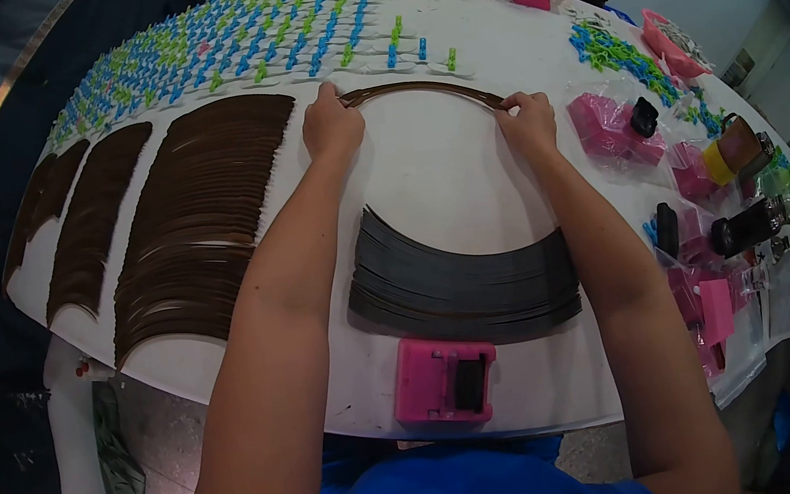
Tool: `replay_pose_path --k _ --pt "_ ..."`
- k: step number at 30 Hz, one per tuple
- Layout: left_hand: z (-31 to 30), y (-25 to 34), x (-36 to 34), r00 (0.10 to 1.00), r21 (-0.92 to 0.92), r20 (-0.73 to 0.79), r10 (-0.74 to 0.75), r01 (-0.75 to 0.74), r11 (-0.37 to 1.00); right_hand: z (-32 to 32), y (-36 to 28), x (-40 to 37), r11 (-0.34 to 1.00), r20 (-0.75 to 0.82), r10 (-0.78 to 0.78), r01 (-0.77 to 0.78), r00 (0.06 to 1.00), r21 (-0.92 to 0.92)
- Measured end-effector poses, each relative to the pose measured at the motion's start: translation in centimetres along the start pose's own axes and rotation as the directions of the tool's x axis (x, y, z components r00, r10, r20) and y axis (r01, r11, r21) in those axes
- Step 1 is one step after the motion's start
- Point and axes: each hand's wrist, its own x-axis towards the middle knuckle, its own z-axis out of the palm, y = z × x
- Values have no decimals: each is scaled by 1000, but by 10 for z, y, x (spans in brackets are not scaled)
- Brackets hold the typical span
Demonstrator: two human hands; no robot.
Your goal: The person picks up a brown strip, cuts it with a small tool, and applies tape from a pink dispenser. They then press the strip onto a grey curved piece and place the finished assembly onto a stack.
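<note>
Overlapping at frame left, brown strips (197, 204) lie fanned, perhaps so each edge is easy to pick. At upper centre, the left hand (334, 122) pinches one end of a strip (418, 85) in its fingers; grey strips (461, 288) lie below, presumably for reach. The right hand (527, 119) pinches the other end, seemingly holding its arc open.

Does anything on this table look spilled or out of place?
Perhaps the green and blue clips heaped loosely at the far right, by the pink container: they look tipped out, unlike the neat rows of clips at the far left. Nothing looks plainly damaged.
</note>
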Motion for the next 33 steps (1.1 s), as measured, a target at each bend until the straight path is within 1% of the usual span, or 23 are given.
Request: replay_pose_path --k 7,9,10,12,24,33 --pt "-4 5 -8 1000 49 -14 2 -1 999 -4 -5 -3 999 3 36 -36 999 19" --pt "-3 8 -12 993 69 -119 25 -17 997 -7 -9 -5 998 0 52 -52 999 26" --pt "-4 9 -12 992 69 -120 26 -18 997 -8 -10 -6 997 -1 69 -69 998 31" --pt "-6 12 -11 995 56 -99 -26 32 998 -7 -10 -6 997 -15 77 -77 997 30" --pt "-2 15 -5 983 33 -144 -117 123 992 -4 -10 -6 995 -66 99 -100 993 -2" --pt "1 15 -5 981 67 -166 -105 117 991 -2 -10 -7 994 -98 104 -108 990 -36"
